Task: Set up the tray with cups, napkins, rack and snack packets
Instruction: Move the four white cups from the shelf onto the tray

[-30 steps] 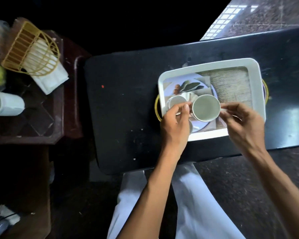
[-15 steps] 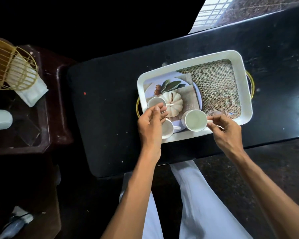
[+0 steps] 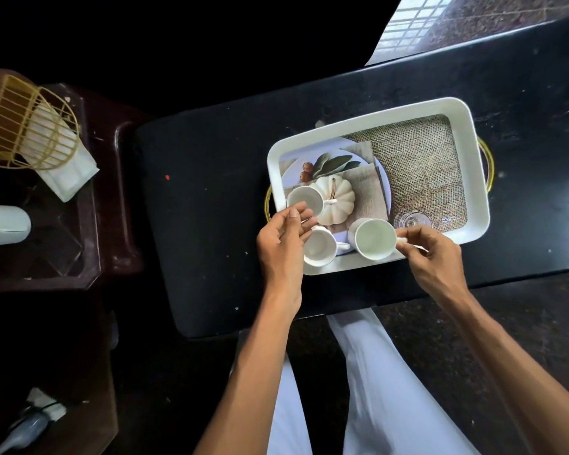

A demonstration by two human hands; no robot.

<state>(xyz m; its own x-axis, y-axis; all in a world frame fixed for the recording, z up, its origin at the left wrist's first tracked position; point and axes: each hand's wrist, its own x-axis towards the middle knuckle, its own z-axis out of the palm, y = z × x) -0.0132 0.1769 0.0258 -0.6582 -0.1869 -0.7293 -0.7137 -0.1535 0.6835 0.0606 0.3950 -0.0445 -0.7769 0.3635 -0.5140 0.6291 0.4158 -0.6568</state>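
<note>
Head view: we see three white cups (image 3: 374, 238) along the tray's (image 3: 372, 121) near-left edge on the black counter (image 3: 211, 198); right hand (image 3: 432, 257) pinches one cup's handle, left hand's (image 3: 281, 244) grip hangs loose over another

A white rectangular tray (image 3: 375, 118) with gold handles lies on the black counter. Three white cups stand upright in its near-left part: far-left cup (image 3: 304, 198), near-left cup (image 3: 321, 248), larger right cup (image 3: 373, 239).
</note>
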